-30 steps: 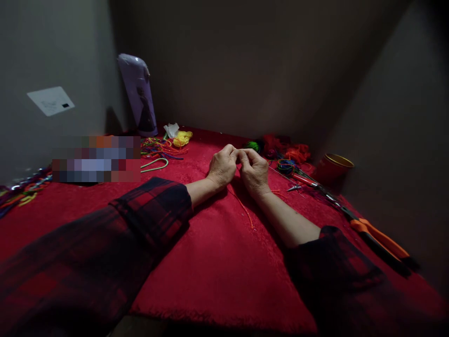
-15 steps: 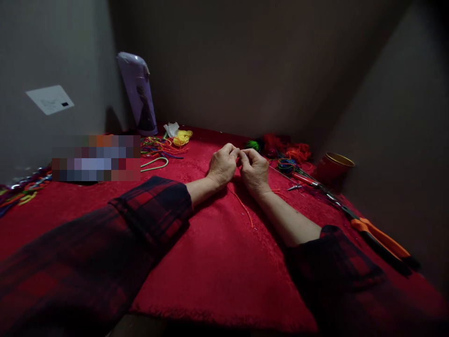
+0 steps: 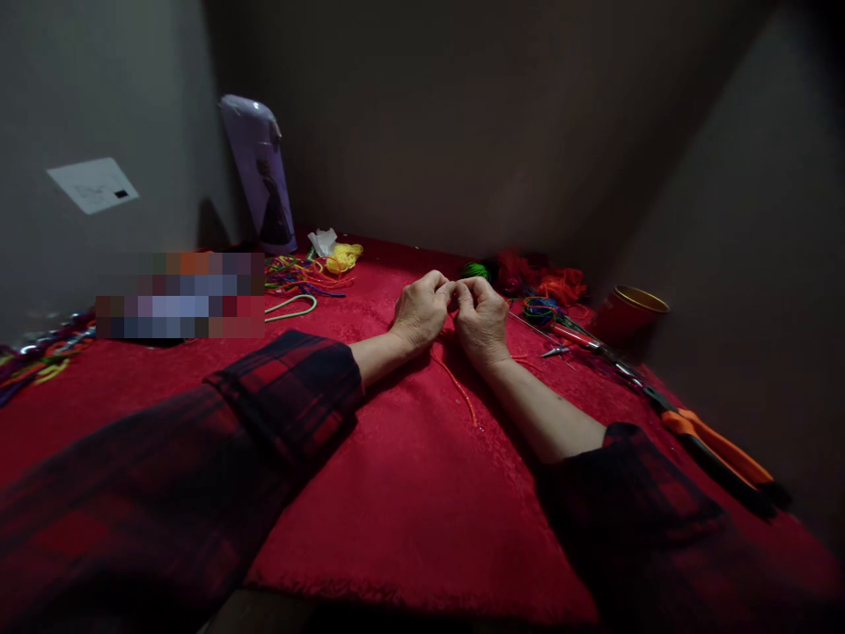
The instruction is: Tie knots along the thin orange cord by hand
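Note:
My left hand (image 3: 421, 310) and my right hand (image 3: 481, 322) meet at the fingertips above the red cloth. Both are closed in a pinch, thumbs and index fingers together. An orange-red cord (image 3: 460, 393) hangs from beneath them and lies on the cloth, its end toward me. The part between the fingertips is too small and hidden to make out, though the cord appears to lead up to it. Another short piece of red cord shows just right of my right wrist.
Orange-handled pliers (image 3: 719, 447) lie at the right, near a red cup (image 3: 627, 310). Tangled threads (image 3: 561, 283) sit behind my right hand. A purple case (image 3: 260, 176) stands back left, beside yellow yarn (image 3: 344, 257) and a green loop (image 3: 297, 308).
Both hands have shifted very slightly to the right, still pinched together. The cord lies almost as before.

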The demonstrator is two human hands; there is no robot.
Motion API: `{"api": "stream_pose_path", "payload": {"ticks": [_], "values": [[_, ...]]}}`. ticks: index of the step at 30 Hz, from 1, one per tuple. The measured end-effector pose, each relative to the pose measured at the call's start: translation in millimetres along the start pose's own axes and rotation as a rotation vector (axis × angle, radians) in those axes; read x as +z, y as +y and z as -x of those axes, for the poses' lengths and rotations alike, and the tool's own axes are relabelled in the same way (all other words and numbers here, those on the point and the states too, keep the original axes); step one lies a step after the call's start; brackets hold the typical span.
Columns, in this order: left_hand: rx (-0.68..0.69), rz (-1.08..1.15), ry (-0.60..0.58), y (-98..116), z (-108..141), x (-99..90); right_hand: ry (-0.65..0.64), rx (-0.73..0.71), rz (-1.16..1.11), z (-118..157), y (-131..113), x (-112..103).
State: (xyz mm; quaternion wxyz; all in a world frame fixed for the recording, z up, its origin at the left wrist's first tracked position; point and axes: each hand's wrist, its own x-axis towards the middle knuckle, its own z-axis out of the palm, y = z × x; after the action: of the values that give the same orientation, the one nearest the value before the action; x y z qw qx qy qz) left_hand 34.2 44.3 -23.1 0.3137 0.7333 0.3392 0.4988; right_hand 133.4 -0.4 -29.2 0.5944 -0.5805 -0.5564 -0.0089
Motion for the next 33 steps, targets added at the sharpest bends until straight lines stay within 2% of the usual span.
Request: {"api": "stream_pose_path", "payload": {"ticks": [19,33], "values": [[-0.005,-0.027,0.009,-0.3,-1.1,0.0,-0.044,-0.020,-0.003,0.7,-0.8,-0.5],[0.022,-0.002,-0.003,-1.1,-0.4,0.7,0.013,0.010,-0.001,-0.8,1.3,1.0]]}}
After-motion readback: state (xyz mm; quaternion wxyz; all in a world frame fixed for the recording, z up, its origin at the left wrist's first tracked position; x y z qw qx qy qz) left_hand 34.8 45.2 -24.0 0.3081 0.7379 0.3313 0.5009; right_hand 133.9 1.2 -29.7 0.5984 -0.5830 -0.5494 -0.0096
